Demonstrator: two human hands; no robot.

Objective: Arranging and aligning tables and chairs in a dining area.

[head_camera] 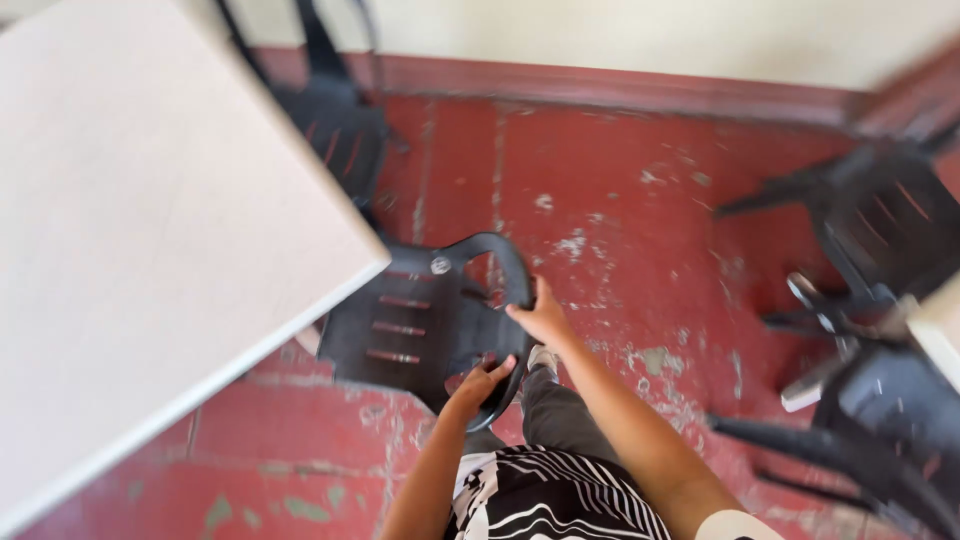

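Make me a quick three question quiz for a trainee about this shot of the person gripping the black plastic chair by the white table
1. True or false: both hands grip the black plastic chair.
2. Which part does the right hand hold: A the backrest rim, B a leg, C the tabletop?
3. What colour is the worn floor?

Key
1. True: the left hand holds the rim too.
2. A.
3. Red, with the paint flaking. The white table partly covers the chair's seat.
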